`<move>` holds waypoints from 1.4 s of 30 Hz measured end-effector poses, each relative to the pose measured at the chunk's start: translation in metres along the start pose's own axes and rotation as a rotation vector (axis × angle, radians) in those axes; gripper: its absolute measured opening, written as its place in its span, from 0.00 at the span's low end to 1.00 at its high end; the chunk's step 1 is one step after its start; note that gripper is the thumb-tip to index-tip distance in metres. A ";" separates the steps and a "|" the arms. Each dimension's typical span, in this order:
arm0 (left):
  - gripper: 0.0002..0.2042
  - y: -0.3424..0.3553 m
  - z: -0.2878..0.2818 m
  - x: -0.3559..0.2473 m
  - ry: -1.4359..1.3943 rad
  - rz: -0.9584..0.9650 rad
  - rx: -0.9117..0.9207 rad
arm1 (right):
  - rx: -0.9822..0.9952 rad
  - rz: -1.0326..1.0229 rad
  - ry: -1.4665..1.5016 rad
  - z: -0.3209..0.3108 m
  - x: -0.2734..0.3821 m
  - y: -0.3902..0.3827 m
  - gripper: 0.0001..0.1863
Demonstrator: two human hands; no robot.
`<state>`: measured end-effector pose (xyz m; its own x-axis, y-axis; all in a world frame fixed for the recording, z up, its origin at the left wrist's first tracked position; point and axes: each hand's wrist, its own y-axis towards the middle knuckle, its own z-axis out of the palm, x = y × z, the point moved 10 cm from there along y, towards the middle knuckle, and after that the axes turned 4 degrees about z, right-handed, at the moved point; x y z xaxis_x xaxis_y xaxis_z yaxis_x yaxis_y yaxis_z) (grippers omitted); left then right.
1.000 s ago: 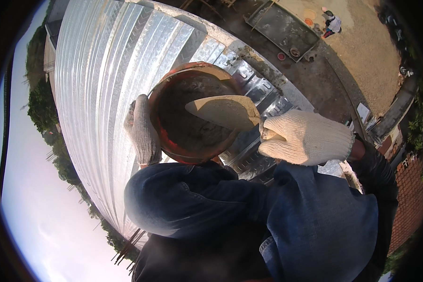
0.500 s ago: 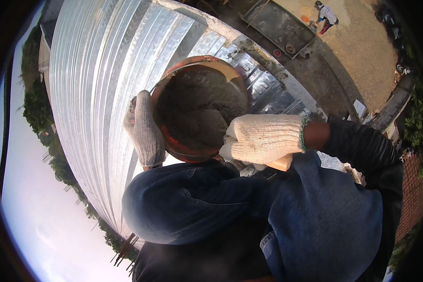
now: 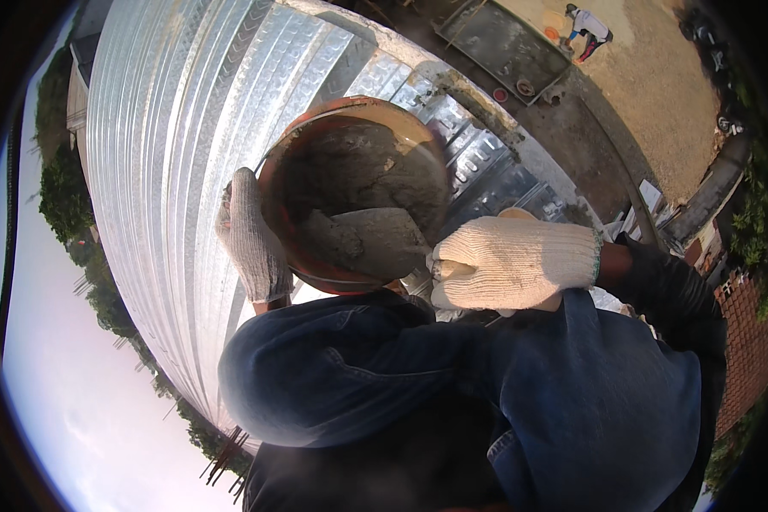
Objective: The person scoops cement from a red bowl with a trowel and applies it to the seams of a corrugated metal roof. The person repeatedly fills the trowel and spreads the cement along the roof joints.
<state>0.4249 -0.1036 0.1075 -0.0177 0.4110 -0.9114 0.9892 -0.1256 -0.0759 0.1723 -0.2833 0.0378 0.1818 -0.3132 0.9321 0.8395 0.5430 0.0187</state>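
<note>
An orange-red bucket of wet grey mortar stands just beyond my bent knees. My left hand, in a knitted work glove, grips the bucket's left side by the rim. In my gloved right hand is a trowel, its grey blade reaching into the bucket over the mortar. A lump of mortar lies on the blade's left part. The pale end of the trowel's handle shows past the glove, and my fist hides the rest of it.
Ribbed metal decking spreads left and ahead, bordered by a rough concrete edge. Far below lie a mixing trough and a sandy yard, where another person bends over. Rebar ends stick out at lower left.
My right hand has drawn back to the right, and more of the trowel's blade now shows, with mortar on it. The bucket and my left hand have shifted slightly left.
</note>
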 end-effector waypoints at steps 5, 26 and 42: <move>0.18 0.013 -0.022 0.015 0.088 0.026 -0.025 | -0.224 -0.004 -0.721 -0.027 -0.031 -0.052 0.38; 0.16 0.017 -0.023 0.016 0.076 0.031 -0.039 | -0.791 0.841 -1.831 -0.086 -0.085 -0.045 0.21; 0.18 0.014 -0.016 0.009 0.067 0.027 -0.040 | -0.646 0.654 -1.219 -0.081 -0.021 -0.088 0.17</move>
<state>0.4406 -0.0870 0.1050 0.0176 0.4679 -0.8836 0.9942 -0.1022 -0.0343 0.1365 -0.3873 -0.0125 0.3503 0.8266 0.4404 0.9132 -0.1968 -0.3570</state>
